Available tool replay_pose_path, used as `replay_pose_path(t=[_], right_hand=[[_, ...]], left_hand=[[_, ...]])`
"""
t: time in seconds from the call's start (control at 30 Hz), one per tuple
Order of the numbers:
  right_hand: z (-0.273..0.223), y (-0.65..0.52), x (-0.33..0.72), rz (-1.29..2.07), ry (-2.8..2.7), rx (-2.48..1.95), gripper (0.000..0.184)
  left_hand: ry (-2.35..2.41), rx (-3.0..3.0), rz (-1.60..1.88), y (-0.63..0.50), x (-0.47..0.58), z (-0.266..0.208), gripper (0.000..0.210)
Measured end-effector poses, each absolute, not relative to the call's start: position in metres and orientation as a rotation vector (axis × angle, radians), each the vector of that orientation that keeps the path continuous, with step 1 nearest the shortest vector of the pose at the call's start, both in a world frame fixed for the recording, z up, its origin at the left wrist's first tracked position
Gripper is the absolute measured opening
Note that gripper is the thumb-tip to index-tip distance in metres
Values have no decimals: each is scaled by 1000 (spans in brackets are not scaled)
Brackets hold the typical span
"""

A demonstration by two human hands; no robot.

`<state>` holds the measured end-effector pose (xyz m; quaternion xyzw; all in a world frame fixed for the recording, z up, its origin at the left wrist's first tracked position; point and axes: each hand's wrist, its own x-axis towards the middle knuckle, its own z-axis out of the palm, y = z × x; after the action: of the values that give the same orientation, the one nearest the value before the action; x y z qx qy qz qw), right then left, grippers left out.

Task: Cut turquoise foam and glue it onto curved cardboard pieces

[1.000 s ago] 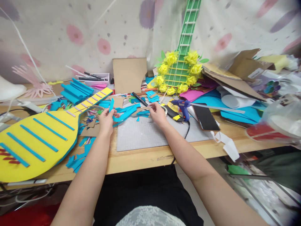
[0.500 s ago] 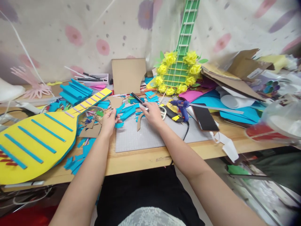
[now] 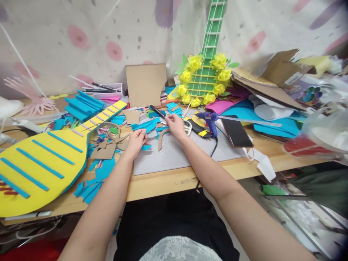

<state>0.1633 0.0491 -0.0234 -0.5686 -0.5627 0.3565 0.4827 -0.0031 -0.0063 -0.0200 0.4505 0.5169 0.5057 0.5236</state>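
My left hand is closed in a pinch over the left part of the grey cutting mat. A curved scrap of blue paper sticks out from between its fingers. My right hand is closed, fingertips together, beside blue paper strips; what it pinches is too small to make out. Against that hand lie scissors with pale handles, partly hidden. A black marker rests just beyond its fingers. Between my hands lies a curved brown cardboard strip.
A yellow paper guitar shape lies left, beside cardboard and blue scraps. A green guitar model with yellow flowers stands behind. On the right are a blue glue gun, a phone and a plastic tub.
My left hand has moved right, closer to my right hand, with the blue scrap in it. My right hand's fingers have drawn together into a pinch. The view has shifted slightly.
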Motion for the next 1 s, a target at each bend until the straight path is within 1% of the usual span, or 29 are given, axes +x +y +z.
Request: replay_pose_path(t=[0.13,0.3,0.37,0.47,0.53,0.7,0.77,0.9,0.93,1.0], right_hand=[[-20,37,155,993,-1570,-1308,32],[-19,28,140,1112,-1678,-1317,30],[-20,30,142,1066,-1662,-1330,30],[-20,36,150,878,-1588,-1399,34],[-19,37,155,812,-1564,-1423,35],[-19,34,157,859,-1652,-1367,43],[-23,34,156,874,-1670,-1304,39],[-30,38,156,970,-1595,-1181,15],[-30,39,157,980,-1582,-1188,13],[-28,39,159,961,-1579,-1258,20]], left_hand=[[1242,1095,1221,-6,-3,-22,33],[1245,1096,1206,-7,-2,-21,31],[1234,1090,1222,-7,-2,-22,31],[1220,1054,1269,-6,-2,-23,30],[1221,1039,1280,-5,-2,-23,30],[1234,1068,1255,-6,-2,-23,30],[1242,1077,1247,-6,-3,-24,29],[1261,1079,1218,-6,-4,-24,30],[1259,1076,1214,-6,-4,-24,30],[1241,1085,1200,-7,-4,-22,31]])
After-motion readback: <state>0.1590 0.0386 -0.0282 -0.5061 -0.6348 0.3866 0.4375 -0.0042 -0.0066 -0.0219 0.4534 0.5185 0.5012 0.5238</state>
